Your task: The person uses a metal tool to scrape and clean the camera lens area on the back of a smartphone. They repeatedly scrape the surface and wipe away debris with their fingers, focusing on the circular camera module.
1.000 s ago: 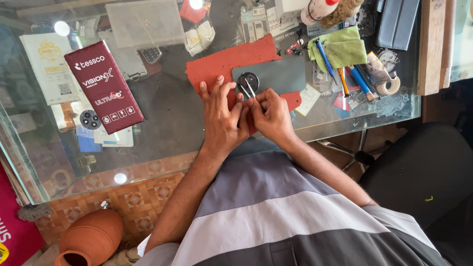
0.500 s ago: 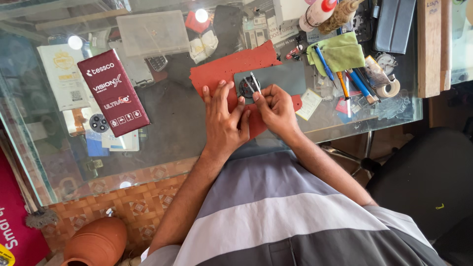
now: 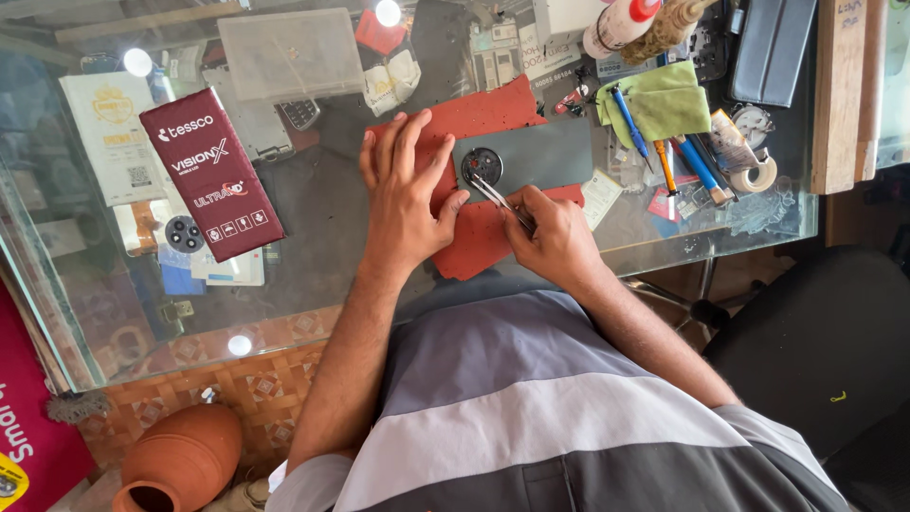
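Observation:
A grey phone (image 3: 536, 155) lies back side up on a red mat (image 3: 483, 114) on the glass counter, its round camera module (image 3: 482, 166) at the left end. My right hand (image 3: 555, 239) grips metal tweezers (image 3: 500, 200) whose tips reach the camera module. My left hand (image 3: 405, 194) rests flat on the mat just left of the phone, fingers spread, thumb close to the tweezers.
A maroon box (image 3: 210, 173) lies at the left of the glass counter (image 3: 322, 204). A green cloth (image 3: 664, 101), blue and orange tools (image 3: 697, 163), a tape roll (image 3: 758, 175) and a glue bottle (image 3: 621, 24) crowd the right. A clear plastic box (image 3: 289, 52) sits behind. A clay pot (image 3: 180, 460) stands below.
My left hand has moved off the phone and flattened on the mat with fingers spread. My right hand has drawn back toward me, tweezers still at the camera module.

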